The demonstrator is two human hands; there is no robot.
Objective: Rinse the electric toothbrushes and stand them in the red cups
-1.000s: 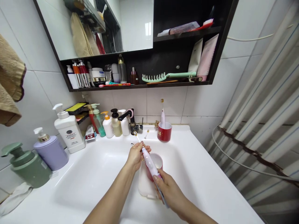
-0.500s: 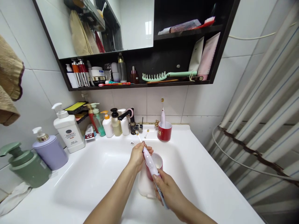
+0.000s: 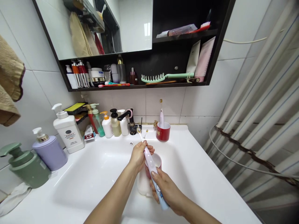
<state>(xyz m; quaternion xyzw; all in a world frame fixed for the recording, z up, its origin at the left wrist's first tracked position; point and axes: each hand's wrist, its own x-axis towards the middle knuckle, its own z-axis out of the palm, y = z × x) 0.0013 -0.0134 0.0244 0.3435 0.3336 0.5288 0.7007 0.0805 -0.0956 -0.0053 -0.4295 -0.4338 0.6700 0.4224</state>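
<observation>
Over the sink I hold a pale pink electric toothbrush (image 3: 149, 159) tilted, its head up toward the faucet. My left hand (image 3: 138, 154) pinches it near the neck, where the brush head joins. Lower down, my right hand (image 3: 166, 186) is wrapped round the handle, whose light-blue end carries a cartoon figure. Beneath the toothbrush, partly hidden by it, a red cup (image 3: 158, 160) stands on a whitish tray (image 3: 143, 185) in the sink basin. A small loose brush head (image 3: 146, 133) lies on the sink's back rim, just beyond the held toothbrush.
A second toothbrush (image 3: 162, 118) stands in another red cup (image 3: 163, 132) on the rim. The black faucet (image 3: 131, 119) sits left of it. Pump bottles (image 3: 68, 132) line the left side. A dark cabinet shelf (image 3: 137, 86) overhangs the back; a pleated curtain (image 3: 257, 137) hangs right.
The toothbrush has turned about its length in my hands, bringing the cartoon figure on the handle into sight. The view has shifted slightly; both hands keep their grip.
</observation>
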